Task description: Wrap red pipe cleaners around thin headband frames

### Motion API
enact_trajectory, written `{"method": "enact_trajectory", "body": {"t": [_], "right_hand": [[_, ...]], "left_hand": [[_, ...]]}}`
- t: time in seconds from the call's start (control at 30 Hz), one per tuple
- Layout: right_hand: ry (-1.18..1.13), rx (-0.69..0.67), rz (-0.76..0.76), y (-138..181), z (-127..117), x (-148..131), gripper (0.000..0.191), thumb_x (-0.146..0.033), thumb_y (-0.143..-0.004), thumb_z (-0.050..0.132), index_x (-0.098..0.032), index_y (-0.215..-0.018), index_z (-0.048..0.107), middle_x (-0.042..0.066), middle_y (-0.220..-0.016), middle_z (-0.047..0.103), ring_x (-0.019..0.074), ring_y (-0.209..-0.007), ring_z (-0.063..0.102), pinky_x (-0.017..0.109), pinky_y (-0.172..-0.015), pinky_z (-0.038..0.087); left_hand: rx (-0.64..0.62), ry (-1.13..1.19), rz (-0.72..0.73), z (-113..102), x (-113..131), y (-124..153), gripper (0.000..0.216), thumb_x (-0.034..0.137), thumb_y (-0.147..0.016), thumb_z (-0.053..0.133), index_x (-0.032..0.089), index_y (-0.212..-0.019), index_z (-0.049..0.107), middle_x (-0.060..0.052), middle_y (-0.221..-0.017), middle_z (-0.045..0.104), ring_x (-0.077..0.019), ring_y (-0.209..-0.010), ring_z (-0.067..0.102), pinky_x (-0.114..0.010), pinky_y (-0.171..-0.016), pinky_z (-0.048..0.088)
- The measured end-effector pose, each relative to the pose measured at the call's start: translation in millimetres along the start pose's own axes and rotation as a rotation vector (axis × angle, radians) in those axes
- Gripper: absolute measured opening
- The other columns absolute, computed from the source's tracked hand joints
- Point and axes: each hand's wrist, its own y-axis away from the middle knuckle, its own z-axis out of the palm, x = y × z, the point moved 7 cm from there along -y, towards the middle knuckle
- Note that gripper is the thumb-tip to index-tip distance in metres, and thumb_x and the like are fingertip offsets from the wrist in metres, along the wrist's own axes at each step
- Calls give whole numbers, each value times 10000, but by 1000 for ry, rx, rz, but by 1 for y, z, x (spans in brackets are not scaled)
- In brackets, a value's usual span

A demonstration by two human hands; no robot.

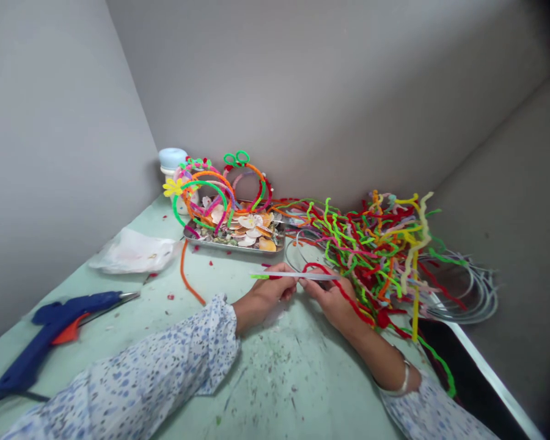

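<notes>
My left hand [266,292] pinches a thin silver headband [302,275] near its left end, where a green tip and a bit of red pipe cleaner show. My right hand [332,297] grips the same band further right, together with a red pipe cleaner [348,299] that loops over the fingers and trails down to the right. Both hands hover just above the pale green table [275,373]. A tangled heap of coloured pipe cleaners [376,244] lies right behind my right hand.
A blue glue gun [50,333] lies at the left. A metal tray [233,239] of shells holds finished wrapped headbands [220,189]. A plastic bag [132,250], an orange pipe cleaner [187,281], a white bottle [173,162] and bare metal headbands [467,293] are nearby. Grey walls close in behind.
</notes>
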Motion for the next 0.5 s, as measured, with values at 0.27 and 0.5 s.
{"method": "enact_trajectory", "body": {"t": [0.27, 0.5], "right_hand": [[-117, 24, 119, -1, -1, 2, 214, -395, -700, 682, -188, -720, 630, -10, -590, 609, 158, -560, 525, 260, -525, 405], [-167, 17, 134, -2, 0, 4, 198, -374, -683, 678, -197, -709, 592, -17, -578, 603, 161, -543, 523, 268, -523, 404]], "left_hand": [[3, 38, -4, 8, 8, 2, 167, 295, -690, 644, 177, -653, 531, 50, -502, 452, -72, -450, 363, -229, -465, 234], [-32, 41, 12, 11, 9, 6, 171, 307, -719, 629, 175, -683, 527, 46, -535, 468, -69, -462, 367, -222, -465, 237]]}}
